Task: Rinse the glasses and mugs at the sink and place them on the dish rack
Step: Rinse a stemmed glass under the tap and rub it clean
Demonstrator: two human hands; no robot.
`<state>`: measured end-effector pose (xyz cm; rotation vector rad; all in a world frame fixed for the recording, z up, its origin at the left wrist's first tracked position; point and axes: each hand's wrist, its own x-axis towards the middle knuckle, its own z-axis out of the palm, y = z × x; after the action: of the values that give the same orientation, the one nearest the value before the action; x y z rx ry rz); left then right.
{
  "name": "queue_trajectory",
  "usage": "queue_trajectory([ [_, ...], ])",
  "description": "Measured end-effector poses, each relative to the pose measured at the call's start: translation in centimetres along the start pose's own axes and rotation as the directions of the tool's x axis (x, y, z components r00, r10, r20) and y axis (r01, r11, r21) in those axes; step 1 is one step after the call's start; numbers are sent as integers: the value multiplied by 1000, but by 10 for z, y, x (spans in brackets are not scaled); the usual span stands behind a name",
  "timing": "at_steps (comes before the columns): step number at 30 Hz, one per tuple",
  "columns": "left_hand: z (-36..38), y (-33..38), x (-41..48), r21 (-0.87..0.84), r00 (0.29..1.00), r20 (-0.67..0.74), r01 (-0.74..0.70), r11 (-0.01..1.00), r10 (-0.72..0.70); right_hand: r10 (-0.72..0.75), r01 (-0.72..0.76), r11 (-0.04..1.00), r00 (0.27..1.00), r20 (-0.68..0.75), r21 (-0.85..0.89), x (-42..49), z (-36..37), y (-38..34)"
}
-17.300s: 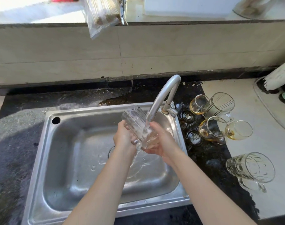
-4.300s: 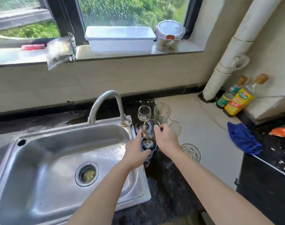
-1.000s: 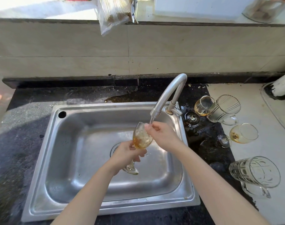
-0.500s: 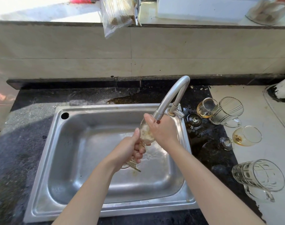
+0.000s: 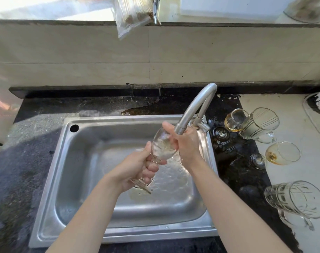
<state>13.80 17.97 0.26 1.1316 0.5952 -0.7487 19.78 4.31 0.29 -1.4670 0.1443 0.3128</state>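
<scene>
Head view: a glass (image 5: 162, 147) is held over the sink (image 5: 78, 179), just under the mouth of the spout (image 5: 192, 108), and water is seen breaking over its bowl. Its long axis is tilted: the rim is turned up and away toward the spout, while the stem and foot run down and back toward the person. The stem is gripped by the left hand (image 5: 135, 170), whose fingers (image 5: 151, 168) are curled tight round it, with the foot jutting out below the fist. The bowl is clasped from the right by the right hand (image 5: 187, 146), what looks like the thumb laid across the rim and the rest bent round the far side; whether any fingertip is inside the bowl cannot be told. The rinse is judged to be under way, not finished. No rack is shown, so its direction cannot be given. The carry is judged to fall to the left hand, since the stem is already held there. The right hand is the nearer one to the pieces waiting on the tabletop (image 5: 283, 103) at the right, a stained glass (image 5: 283, 154) and a mug (image 5: 296, 199) among them.
</scene>
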Motion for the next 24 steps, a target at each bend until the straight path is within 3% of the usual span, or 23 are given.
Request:
queue_trajectory([
  [2, -1, -1, -2, -172, 994, 57, 101, 980, -92, -35, 36, 999, 998, 55, -25, -2, 3, -2],
  [4, 2, -1, 0, -145, 992, 60, 115, 983, -107, -2, 2, 994, 1000, -7, -105, 0, 5, -3],
  [7, 7, 4, 3, 69, 997, 31, 74, 995, -76, 136, -177, 955, 975, -177, -239, 15, 1, 4],
  [9, 9, 8, 4, 346, 1000, 22, -21, 938, 15, 164, -241, 923, 952, -260, -299, 23, -2, 13],
  [11, 12, 11, 6, 503, 994, 15, -97, 859, 104, 115, -213, 927, 945, -307, -307, 25, -4, 16],
  [13, 14, 14, 8, 455, 991, 26, -126, 881, 129, 27, -98, 952, 970, -241, -290, 22, -3, 14],
  [15, 14, 17, 8, 367, 988, 64, -152, 918, 139, -78, 9, 918, 985, -156, -396, 15, -3, 10],
  [17, 14, 19, 8, 419, 987, 76, -161, 894, 142, -96, 22, 889, 985, -140, -458, 15, -6, 13],
  [19, 15, 22, 9, 571, 987, 59, -154, 806, 147, 22, -89, 930, 982, -187, -357, 21, -11, 16],
  [21, 16, 24, 8, 668, 988, 44, -139, 731, 147, 246, -274, 950, 952, -183, -150, 25, -19, 14],
  [24, 18, 28, 5, 663, 981, -4, -142, 735, 193, 425, -425, 905, 897, -122, 28, 27, -27, 17],
])
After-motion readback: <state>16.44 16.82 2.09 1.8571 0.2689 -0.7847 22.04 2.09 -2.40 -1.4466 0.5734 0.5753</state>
